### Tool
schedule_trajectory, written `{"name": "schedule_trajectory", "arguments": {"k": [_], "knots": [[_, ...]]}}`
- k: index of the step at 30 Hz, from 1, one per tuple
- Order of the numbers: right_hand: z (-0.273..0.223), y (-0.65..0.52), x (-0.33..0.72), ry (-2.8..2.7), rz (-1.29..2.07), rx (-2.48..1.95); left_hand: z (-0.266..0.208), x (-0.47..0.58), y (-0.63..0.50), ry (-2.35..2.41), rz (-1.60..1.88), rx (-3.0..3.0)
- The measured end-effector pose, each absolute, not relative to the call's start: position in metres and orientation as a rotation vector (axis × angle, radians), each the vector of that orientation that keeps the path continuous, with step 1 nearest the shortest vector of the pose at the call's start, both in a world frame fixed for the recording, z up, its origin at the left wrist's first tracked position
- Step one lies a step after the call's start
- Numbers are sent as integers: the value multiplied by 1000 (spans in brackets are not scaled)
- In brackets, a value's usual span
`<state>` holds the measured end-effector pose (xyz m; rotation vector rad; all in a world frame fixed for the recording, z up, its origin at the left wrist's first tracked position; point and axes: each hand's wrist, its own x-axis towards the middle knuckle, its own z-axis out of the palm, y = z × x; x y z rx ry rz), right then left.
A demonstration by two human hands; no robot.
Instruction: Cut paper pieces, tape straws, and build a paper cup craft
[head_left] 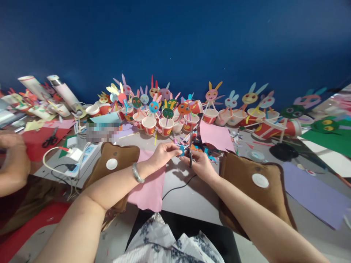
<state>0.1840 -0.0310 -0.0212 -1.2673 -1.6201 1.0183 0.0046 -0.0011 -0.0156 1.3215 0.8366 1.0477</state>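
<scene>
The left hand [164,152] pinched a small blue paper piece [182,150] over the middle of the smooth grey table [192,201], the right hand [202,165] gripping dark scissors [191,154] just beside it. Soft brown cushions [241,193] (each bearing a round white disc [260,180]) lay left and right, flared paper cups [148,126] standing far.

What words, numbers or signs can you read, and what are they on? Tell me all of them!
None that I can read.
Red-and-white paper cups: printed marks too small to read.
White disc on the brown cushion at right: any print is too blurred.
Pixelated patch: nothing readable.
</scene>
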Motion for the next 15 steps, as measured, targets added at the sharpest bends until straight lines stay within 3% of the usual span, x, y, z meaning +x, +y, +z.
{"name": "schedule_trajectory", "arguments": {"k": [15], "knots": [[-29, -28, 186, -1740, 889, -1235, -21, -3, 5, 826, 801, 1361]]}}
